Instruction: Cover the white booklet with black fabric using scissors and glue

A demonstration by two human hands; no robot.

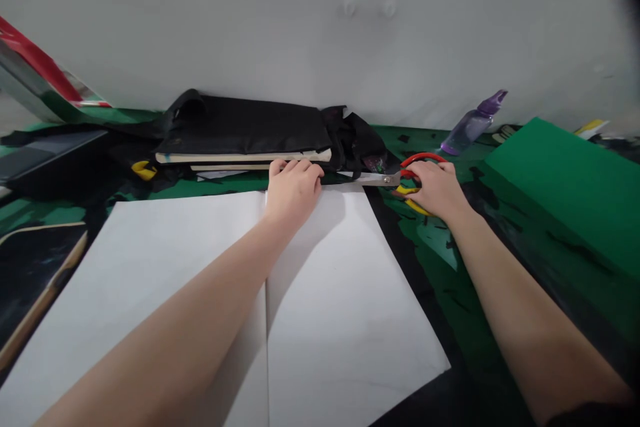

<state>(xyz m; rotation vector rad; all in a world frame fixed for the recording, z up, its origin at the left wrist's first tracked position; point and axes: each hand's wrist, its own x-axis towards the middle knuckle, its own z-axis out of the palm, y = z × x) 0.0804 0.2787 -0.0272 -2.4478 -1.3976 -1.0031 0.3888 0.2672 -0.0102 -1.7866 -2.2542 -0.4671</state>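
My right hand (440, 190) grips a pair of scissors (385, 179) with red and yellow handles. The blades point left, along the far edge of a large white folded sheet (340, 293), and meet black material there. A wider part of the black material (435, 407) shows under the sheet at the lower right. At that far edge, near the blade tips, my left hand (293, 190) has its fingers curled over the black material and the sheet's edge. The exact grip under the fingers is hidden.
Just beyond, a black-covered stack of books (250, 127) lies against the wall. A purple bottle (470, 127) leans at the back right, beside a green board (575, 180). Black scraps litter the green table (450, 260). A dark wood-edged board (35, 273) lies left.
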